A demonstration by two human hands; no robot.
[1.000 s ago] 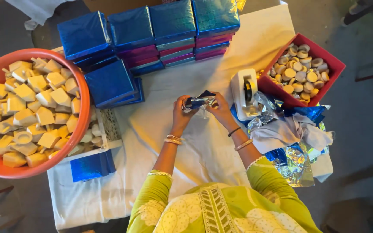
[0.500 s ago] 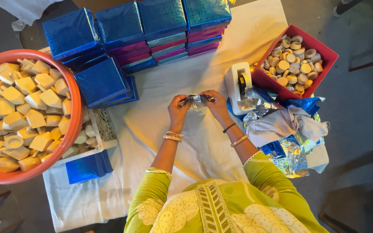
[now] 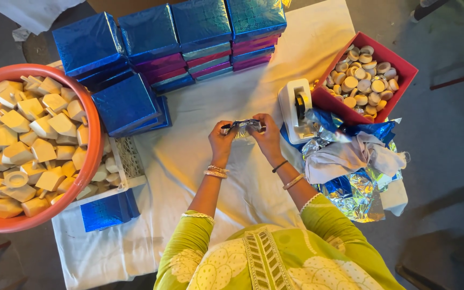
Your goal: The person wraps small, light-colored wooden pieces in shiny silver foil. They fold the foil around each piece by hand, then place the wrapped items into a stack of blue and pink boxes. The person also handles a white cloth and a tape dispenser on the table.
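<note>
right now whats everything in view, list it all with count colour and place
wrapped boxes: many, shiny blue and magenta, stacked at the far edge
orange tub: one, on the left, full of cream clay lamps
white crate: one, beside the tub, more lamps inside
red tray: one, far right, full of round cream lamps
tape dispenser: one, white, left of the red tray
foil sheets: a heap, blue and silver, on the right
grey cloth: one, on the foil
white sheet: one, covering the table
left hand and right hand: both hold a small foil-wrapped piece
</note>
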